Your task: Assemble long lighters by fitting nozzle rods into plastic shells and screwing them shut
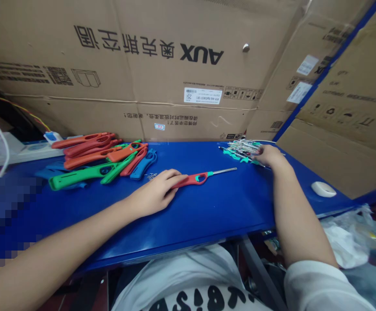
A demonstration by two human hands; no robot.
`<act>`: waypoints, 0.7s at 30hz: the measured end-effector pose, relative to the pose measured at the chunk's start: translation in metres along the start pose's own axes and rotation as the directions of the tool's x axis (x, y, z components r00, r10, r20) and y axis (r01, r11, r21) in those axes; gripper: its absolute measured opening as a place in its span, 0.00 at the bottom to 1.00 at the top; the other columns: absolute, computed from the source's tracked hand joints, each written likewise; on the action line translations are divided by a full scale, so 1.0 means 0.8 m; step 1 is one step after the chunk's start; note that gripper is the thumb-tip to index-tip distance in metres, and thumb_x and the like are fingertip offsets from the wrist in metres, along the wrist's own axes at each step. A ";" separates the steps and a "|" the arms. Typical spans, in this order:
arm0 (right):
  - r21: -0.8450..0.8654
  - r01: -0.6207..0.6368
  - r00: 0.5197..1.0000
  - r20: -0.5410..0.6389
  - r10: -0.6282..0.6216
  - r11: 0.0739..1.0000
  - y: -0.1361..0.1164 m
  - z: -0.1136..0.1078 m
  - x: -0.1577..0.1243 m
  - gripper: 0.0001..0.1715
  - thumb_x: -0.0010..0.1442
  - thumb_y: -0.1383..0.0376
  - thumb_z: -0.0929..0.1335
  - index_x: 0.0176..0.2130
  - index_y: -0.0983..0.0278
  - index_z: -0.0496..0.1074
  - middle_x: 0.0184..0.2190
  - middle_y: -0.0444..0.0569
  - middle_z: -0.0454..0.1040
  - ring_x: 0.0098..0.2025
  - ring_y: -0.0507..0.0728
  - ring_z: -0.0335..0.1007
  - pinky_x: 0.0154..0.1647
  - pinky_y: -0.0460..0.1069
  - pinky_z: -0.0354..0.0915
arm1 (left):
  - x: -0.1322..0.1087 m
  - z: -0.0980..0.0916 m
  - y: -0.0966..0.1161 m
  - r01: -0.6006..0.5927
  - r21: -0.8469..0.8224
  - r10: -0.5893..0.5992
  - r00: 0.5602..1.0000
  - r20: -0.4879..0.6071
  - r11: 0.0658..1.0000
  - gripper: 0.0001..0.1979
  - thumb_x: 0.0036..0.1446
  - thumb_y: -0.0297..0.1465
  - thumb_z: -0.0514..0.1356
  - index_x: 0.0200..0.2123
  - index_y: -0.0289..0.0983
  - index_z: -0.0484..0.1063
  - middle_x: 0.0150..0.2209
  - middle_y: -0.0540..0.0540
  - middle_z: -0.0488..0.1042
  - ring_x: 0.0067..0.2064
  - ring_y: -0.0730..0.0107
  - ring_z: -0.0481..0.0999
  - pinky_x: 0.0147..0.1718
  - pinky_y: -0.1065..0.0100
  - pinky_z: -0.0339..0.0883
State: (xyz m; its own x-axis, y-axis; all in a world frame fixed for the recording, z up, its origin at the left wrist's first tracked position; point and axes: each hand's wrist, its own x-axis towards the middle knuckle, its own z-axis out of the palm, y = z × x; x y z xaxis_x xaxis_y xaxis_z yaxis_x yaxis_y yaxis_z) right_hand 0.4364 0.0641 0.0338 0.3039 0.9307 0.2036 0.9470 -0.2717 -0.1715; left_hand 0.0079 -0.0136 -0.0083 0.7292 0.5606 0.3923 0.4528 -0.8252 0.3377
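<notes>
My left hand (157, 193) is closed around the handle of a red long-nosed lighter (191, 179) just above the blue table. The lighter has a green trigger and a metal tube pointing right. At the back right, my right hand (269, 155) reaches into a pile of thin metal lighter parts with green triggers (241, 149). Its fingertips are partly hidden among the parts, so what they grip is unclear. Left of my left hand lies a heap of red, orange, green and blue lighter casings (100, 157). A few tiny metal bits (151, 176) lie beside the heap.
Large cardboard sheets (126, 77) wall off the back and right of the blue table (207, 211). A white oval object (323, 189) sits near the right edge. White power strips (22, 149) with cables stand at the left. Plastic bags (350, 242) hang low at the right.
</notes>
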 end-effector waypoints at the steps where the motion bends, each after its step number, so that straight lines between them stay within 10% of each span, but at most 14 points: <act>1: 0.007 -0.031 0.999 -0.015 0.031 1.000 -0.002 -0.002 -0.002 0.11 0.49 0.61 0.76 0.26 0.62 0.73 0.27 0.53 0.78 0.30 0.61 0.75 0.32 0.52 0.68 | 0.000 0.000 0.000 -0.001 -0.002 0.001 1.000 0.002 1.000 0.22 0.67 0.23 0.51 0.63 0.37 0.66 0.56 0.37 0.70 0.56 0.60 0.72 0.57 0.57 0.70; 9: 0.443 -0.044 0.911 -0.351 0.218 0.895 -0.030 -0.024 -0.019 0.09 0.57 0.60 0.72 0.33 0.64 0.75 0.38 0.59 0.81 0.45 0.66 0.78 0.50 0.57 0.70 | 0.000 0.001 0.001 -0.009 -0.010 0.009 1.000 -0.012 1.000 0.22 0.67 0.24 0.52 0.63 0.39 0.66 0.55 0.39 0.71 0.55 0.61 0.74 0.56 0.58 0.71; 14: 0.827 0.218 0.846 -0.425 0.322 0.519 -0.060 -0.023 -0.019 0.11 0.65 0.56 0.64 0.38 0.60 0.61 0.38 0.53 0.78 0.29 0.56 0.77 0.29 0.52 0.73 | 0.002 -0.001 0.002 -0.012 -0.020 0.013 1.000 0.010 1.000 0.21 0.68 0.24 0.52 0.63 0.38 0.66 0.56 0.38 0.70 0.55 0.60 0.73 0.55 0.58 0.72; 21: 0.971 0.230 0.966 -0.220 -0.139 0.064 -0.171 0.001 -0.073 0.20 0.57 0.51 0.73 0.38 0.60 0.66 0.34 0.43 0.74 0.29 0.49 0.73 0.26 0.45 0.72 | 0.003 0.002 0.010 -0.056 0.029 0.055 0.998 0.034 0.998 0.20 0.70 0.26 0.51 0.63 0.38 0.66 0.57 0.37 0.72 0.56 0.58 0.74 0.56 0.56 0.72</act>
State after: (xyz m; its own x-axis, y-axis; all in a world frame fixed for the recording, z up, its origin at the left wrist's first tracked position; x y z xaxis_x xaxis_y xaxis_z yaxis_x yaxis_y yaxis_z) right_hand 0.2886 0.0468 0.0446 0.1852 0.8825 0.4323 0.0290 0.4348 -0.9000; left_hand 0.0144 -0.0191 -0.0056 0.7701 0.5115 0.3812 0.4257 -0.8571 0.2900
